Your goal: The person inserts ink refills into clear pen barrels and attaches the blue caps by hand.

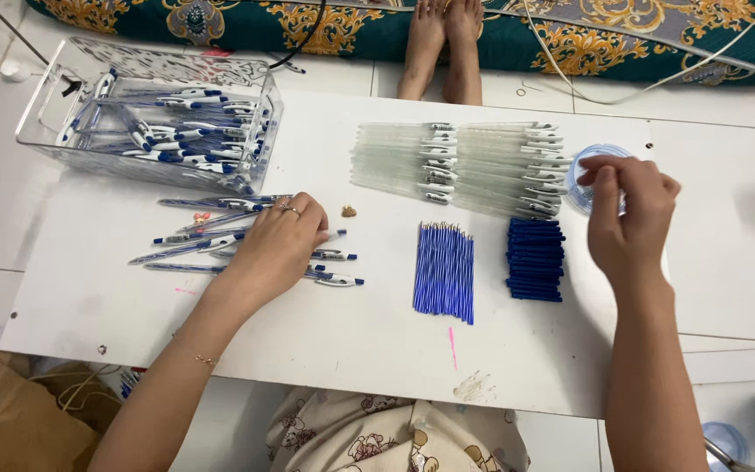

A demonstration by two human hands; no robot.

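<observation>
On the white board (325, 341) across your lap, your left hand (280, 245) lies palm down, fingers pressed together, over a loose scatter of finished blue-and-white ballpoint pens (194, 243); its fingertips touch one pen near its clip. Your right hand (626, 214) hovers above the small round clear plastic dish (584, 170) at the board's right side, thumb and fingers pinched together, though you cannot tell what, if anything, sits between them. Between your hands lie a row of clear empty pen barrels (460, 166), a tight bundle of thin blue ink refills (444, 271) and a stack of dark blue pen end pieces (535, 260). At the far left stands a clear plastic bin (45, 131) holding more assembled pens.
</observation>
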